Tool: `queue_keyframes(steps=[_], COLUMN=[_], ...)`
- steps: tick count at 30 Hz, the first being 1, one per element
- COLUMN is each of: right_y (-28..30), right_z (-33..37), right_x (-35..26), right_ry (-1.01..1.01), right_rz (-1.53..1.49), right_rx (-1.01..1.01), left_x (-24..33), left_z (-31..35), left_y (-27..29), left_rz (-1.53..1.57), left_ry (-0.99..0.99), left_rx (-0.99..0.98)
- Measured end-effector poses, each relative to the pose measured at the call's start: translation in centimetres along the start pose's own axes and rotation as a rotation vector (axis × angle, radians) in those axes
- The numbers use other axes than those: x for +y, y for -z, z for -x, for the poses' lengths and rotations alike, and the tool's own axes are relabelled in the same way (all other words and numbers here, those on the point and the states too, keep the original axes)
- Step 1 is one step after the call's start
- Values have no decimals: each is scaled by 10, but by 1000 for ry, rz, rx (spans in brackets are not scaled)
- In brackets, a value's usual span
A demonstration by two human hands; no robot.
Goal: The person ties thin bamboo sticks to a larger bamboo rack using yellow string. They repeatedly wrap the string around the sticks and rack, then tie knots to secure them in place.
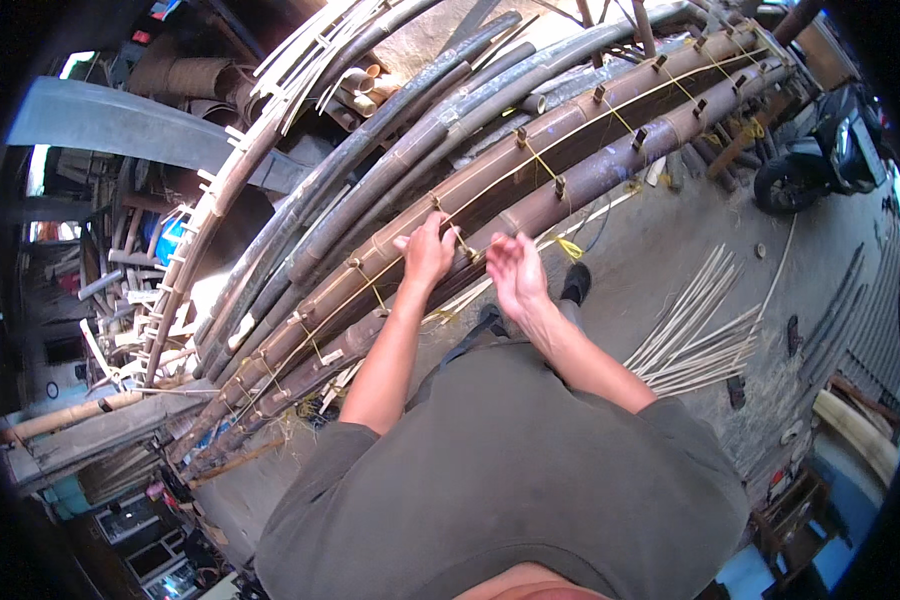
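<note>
A long ladder-like frame of two brown bamboo poles runs diagonally before me, with a far pole (570, 113) and a near pole (540, 208). Short wooden pegs (638, 138) stick up from both. Yellow string (542, 160) crosses between the poles and along the far one. My left hand (428, 250) is at the far pole, fingers bent around a peg and the string there; what lies in its grip is partly hidden. Just this side of the near pole, my right hand (517, 275) is raised, palm partly showing, fingers loosely apart, with nothing visible in it.
More dark bamboo poles (410, 130) lie beyond the frame. A curved rail with white pegs (205, 215) stands at the left. Split bamboo strips (695, 335) lie on the floor at right, below a parked motorbike (820, 155). A shoe (576, 284) shows below my right hand.
</note>
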State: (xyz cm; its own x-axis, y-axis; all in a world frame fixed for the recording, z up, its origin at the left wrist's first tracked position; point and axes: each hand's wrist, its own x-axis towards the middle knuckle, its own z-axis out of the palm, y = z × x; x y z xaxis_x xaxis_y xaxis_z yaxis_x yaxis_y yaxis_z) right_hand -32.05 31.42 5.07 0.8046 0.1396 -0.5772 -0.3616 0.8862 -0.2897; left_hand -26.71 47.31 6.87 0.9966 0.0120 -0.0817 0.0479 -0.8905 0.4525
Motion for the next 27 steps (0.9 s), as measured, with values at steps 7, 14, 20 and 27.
queue_keyframes(steps=[7,14,20,27], right_y=[-162,-151,6,4], right_z=[-29,-89,4,19], right_x=[20,-36,-13,-1], right_ry=[434,66,459,511], right_rz=[1542,1159,1899,1845], right_rx=[-844,-793,-1035,-796], left_x=[-78,-16,-2,39], left_z=[-19,-7,-2,-85], left_y=[-71,-11,-9,57], left_rz=[480,223,227,589], left_ry=[-404,-9,84,4], left_rx=[384,41,101,199])
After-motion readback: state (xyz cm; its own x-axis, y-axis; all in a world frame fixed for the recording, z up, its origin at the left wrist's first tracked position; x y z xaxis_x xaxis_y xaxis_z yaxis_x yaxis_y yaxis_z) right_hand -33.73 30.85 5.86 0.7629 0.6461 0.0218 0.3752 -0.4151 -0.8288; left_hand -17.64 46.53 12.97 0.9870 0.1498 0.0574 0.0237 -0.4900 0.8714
